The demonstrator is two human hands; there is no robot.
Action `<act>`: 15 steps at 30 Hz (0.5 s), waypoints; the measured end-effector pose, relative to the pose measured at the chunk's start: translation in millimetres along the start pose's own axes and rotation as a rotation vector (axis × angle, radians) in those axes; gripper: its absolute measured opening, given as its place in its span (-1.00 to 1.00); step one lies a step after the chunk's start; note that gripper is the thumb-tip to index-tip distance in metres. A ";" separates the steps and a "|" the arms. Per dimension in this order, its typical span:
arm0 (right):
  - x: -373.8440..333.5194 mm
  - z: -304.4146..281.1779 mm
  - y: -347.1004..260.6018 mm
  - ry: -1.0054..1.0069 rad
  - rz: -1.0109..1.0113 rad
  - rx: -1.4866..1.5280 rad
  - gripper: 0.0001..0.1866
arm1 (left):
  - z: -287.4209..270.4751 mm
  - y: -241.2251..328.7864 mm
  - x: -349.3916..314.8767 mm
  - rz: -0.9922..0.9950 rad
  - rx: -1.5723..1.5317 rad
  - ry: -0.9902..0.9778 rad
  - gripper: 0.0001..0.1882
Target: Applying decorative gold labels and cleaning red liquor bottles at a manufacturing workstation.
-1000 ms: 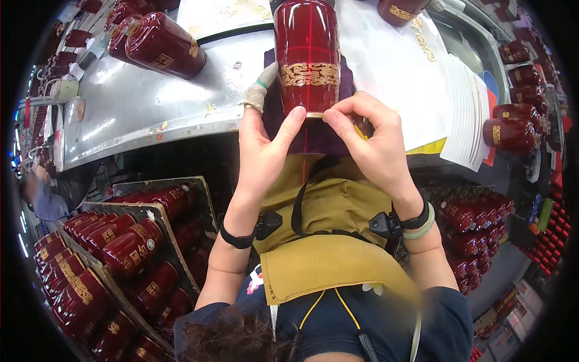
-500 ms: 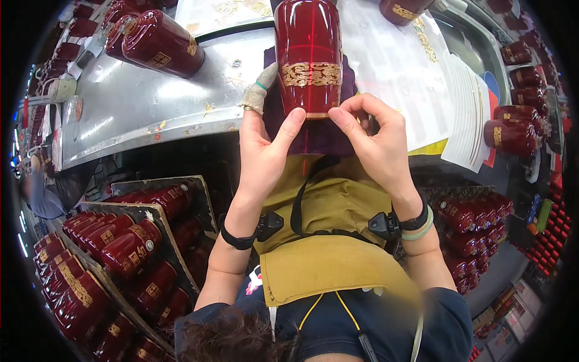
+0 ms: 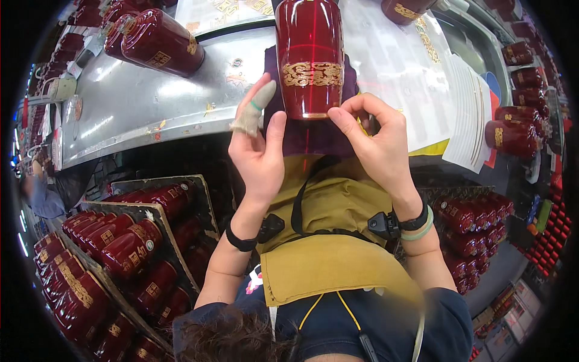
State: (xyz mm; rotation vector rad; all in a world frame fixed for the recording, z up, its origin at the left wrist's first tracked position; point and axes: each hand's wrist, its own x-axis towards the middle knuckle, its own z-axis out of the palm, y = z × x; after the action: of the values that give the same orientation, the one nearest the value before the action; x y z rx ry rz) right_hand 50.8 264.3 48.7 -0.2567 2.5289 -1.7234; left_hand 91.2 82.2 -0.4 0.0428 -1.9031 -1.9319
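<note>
A glossy dark red bottle (image 3: 311,45) with a gold patterned band lies base toward me on a dark purple cloth (image 3: 289,140). A thin gold strip (image 3: 315,115) runs along its base edge. My right hand (image 3: 381,136) is closed at the base's right corner, thumb tip against the edge and the other fingers curled; what lies under the fingertips is partly hidden. To the left of the bottle, my left hand (image 3: 258,145) is off it, open, thumb up and fingers apart. Pale cloth covers (image 3: 258,108) sit on some of its fingers.
Other red bottles (image 3: 163,45) lie on the metal table (image 3: 151,108) at the far left. White sheets (image 3: 398,78) and a stack of strip paper (image 3: 467,114) cover the right side. Racks of bottles (image 3: 129,241) stand below on both sides.
My left hand has let go of the bottle's left side and drawn back left, its fingers opening. The right hand stays at the base; the bottle has barely shifted.
</note>
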 end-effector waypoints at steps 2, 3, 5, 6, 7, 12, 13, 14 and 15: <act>0.3 0.0 -0.8 0.002 -0.004 -0.002 -0.79 | -1.3 -2.5 -4.3 0.270 0.286 0.071 -0.60; 0.1 0.3 -1.1 0.002 -0.008 -0.003 -0.79 | -1.5 -3.5 -6.6 0.269 0.286 0.072 -0.60; 0.6 0.0 -1.2 0.001 -0.013 -0.011 -0.79 | -0.1 -5.0 -10.7 0.455 0.388 0.003 -0.51; 0.7 0.2 -1.0 0.001 -0.018 -0.018 -0.79 | 6.8 -5.8 -11.8 0.416 0.344 0.047 -0.47; 0.5 0.3 -1.1 0.000 -0.018 -0.018 -0.79 | 7.8 -6.9 -12.2 0.458 0.394 0.040 -0.52; 0.4 -1.1 -1.2 0.003 -0.019 -0.028 -0.80 | 8.5 -4.5 1.3 0.656 0.605 0.009 -0.63; 0.7 -2.1 -1.1 0.004 -0.016 -0.029 -0.80 | 9.2 -2.1 2.4 0.655 0.603 0.008 -0.63; 1.1 -3.9 -1.2 -0.012 -0.007 -0.025 -0.80 | 9.9 0.5 2.9 0.661 0.627 -0.006 -0.65; 1.6 -6.6 -1.3 -0.029 0.001 -0.021 -0.80 | 10.8 2.0 3.0 0.667 0.652 -0.019 -0.67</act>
State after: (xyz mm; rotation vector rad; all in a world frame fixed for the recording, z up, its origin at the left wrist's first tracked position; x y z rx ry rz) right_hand 48.4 269.6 52.3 -0.2797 2.5275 -1.6803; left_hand 85.7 91.6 2.9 -0.3683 -2.1170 -0.8536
